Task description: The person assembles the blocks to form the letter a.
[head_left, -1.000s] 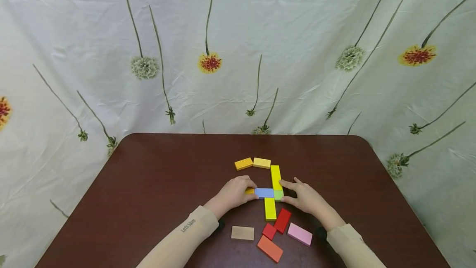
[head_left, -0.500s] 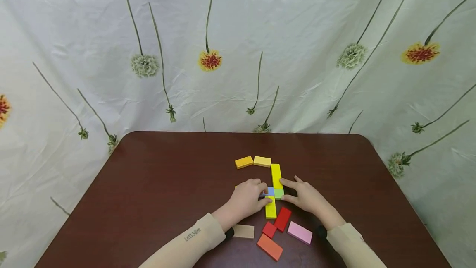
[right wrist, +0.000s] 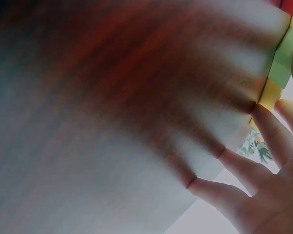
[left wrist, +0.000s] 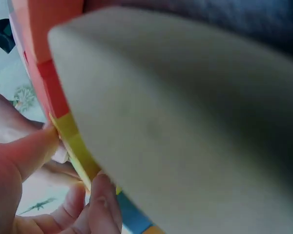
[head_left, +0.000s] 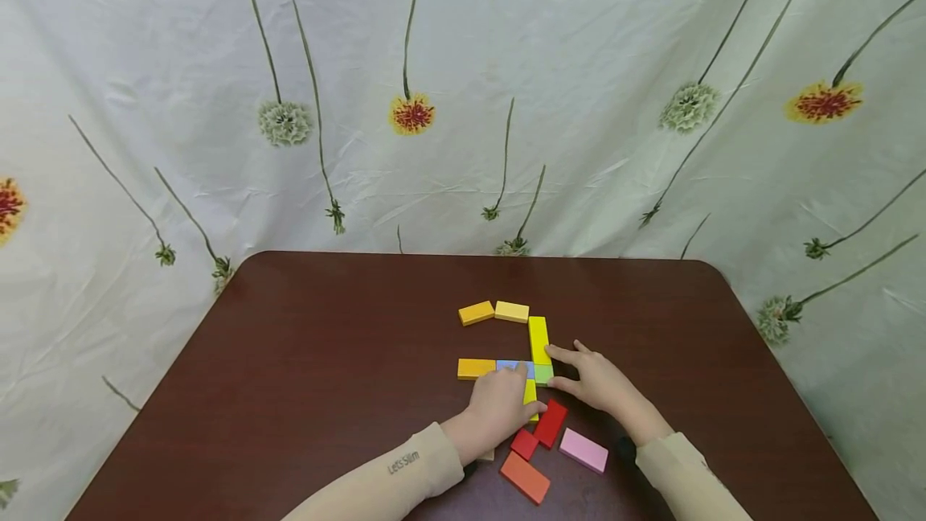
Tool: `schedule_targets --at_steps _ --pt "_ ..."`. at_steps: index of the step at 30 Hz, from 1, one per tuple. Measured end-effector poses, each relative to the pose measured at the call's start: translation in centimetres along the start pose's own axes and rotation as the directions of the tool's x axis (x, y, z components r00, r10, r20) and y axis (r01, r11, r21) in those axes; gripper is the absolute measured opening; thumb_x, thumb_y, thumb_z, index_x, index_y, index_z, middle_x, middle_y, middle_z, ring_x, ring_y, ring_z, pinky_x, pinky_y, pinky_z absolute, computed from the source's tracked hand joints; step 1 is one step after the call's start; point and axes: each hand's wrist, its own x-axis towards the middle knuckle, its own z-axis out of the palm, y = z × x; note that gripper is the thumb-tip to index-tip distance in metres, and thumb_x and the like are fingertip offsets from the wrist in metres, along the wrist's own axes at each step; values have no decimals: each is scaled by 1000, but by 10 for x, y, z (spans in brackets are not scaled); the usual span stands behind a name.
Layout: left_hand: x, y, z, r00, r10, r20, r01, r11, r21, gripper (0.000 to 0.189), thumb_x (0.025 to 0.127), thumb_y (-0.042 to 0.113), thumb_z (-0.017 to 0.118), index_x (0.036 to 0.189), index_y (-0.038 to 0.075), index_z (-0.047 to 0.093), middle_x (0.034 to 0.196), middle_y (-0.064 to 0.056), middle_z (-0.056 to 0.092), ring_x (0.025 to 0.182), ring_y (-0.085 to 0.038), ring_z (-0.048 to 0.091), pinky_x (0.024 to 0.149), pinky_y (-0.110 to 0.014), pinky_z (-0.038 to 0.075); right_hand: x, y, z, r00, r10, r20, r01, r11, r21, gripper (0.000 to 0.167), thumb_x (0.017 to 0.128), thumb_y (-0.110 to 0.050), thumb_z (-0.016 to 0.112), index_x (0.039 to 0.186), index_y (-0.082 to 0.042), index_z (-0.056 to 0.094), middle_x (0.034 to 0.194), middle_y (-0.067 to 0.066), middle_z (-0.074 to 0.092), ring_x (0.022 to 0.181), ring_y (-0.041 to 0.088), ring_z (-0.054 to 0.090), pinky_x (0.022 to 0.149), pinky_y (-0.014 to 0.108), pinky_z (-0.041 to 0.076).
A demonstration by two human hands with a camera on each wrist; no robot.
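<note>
In the head view my left hand [head_left: 499,400] is over the lower yellow block [head_left: 531,394], thumb by its near right side and index finger by the blue block [head_left: 510,365]. The left wrist view shows thumb and fingers pinching that yellow block [left wrist: 78,146]. My right hand [head_left: 599,380] has its fingers spread; thumb and index finger touch the right sides of the green block [head_left: 543,375] and the upper yellow block [head_left: 538,340]. An orange-yellow block [head_left: 476,369] meets the blue one's left end, and the blue meets the green.
At the top of the figure lie an amber block [head_left: 476,313] and a pale yellow block [head_left: 512,312]. Nearer lie a long red block [head_left: 551,423], a small red block [head_left: 524,445], an orange block [head_left: 526,477], a pink block [head_left: 583,450] and a mostly hidden beige block [head_left: 487,456].
My left hand has left the orange-yellow block's end and moved right and nearer, onto the lower yellow block. The right hand stays where it was.
</note>
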Motion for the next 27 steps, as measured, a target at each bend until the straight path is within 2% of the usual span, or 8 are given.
schedule_targets --at_steps 5,7,11,14,17,22,24,27 --pt "-2 2 0 1000 -25 18 25 998 -49 55 81 41 80 113 -1 64 71 -7 65 63 -20 65 55 -30 55 1 0 0 1000 10 5 -11 1000 7 59 87 -34 75 140 -15 57 140 13 59 138 48 40 98 63 45" --pt "-2 1 -2 998 -37 48 39 997 -59 51 80 36 81 111 -1 62 71 -6 63 62 -19 62 55 -30 54 1 -1 0 1000 16 5 -16 1000 12 59 87 -33 75 140 -16 57 140 12 59 138 48 40 98 63 45" --pt "-2 -5 -6 990 -71 123 80 995 -65 57 78 31 81 118 -1 58 83 -8 65 66 -17 61 60 -30 55 1 -1 -1 1000 21 5 -21 1000 10 59 87 -33 75 141 -16 56 140 13 58 138 48 40 98 63 46" --pt "-5 -14 -10 987 -77 143 87 994 -62 63 77 30 81 125 -2 55 91 -10 67 71 -18 62 66 -34 56 2 -2 -1 999 37 11 -37 999 17 60 87 -34 74 141 -18 56 141 13 57 139 47 39 99 63 45" --pt "-13 -26 -17 990 -70 126 80 994 -73 65 77 29 80 129 -1 53 95 -10 67 73 -18 61 68 -36 55 2 -1 -1 999 44 21 -44 999 12 60 87 -34 74 142 -18 55 142 14 56 139 48 38 99 64 44" --pt "-30 -51 -37 995 -76 71 86 984 -153 47 76 24 82 110 4 55 87 -7 63 70 -17 56 63 -35 50 1 -1 -1 999 41 26 -41 999 3 61 88 -34 73 143 -18 54 142 15 56 139 48 38 98 65 44" --pt "-36 -62 -44 995 -90 54 98 978 -182 41 75 21 83 100 7 54 83 -5 60 67 -17 53 62 -34 48 0 -1 -1 999 41 23 -41 999 4 61 88 -34 73 143 -18 54 143 16 56 139 48 39 99 65 44" --pt "-41 -79 -51 992 -121 28 125 973 -193 37 75 19 83 95 9 54 80 -3 59 65 -16 51 62 -32 46 1 0 -1 999 43 21 -43 999 7 61 88 -33 73 144 -18 53 143 17 55 139 48 38 99 65 44"
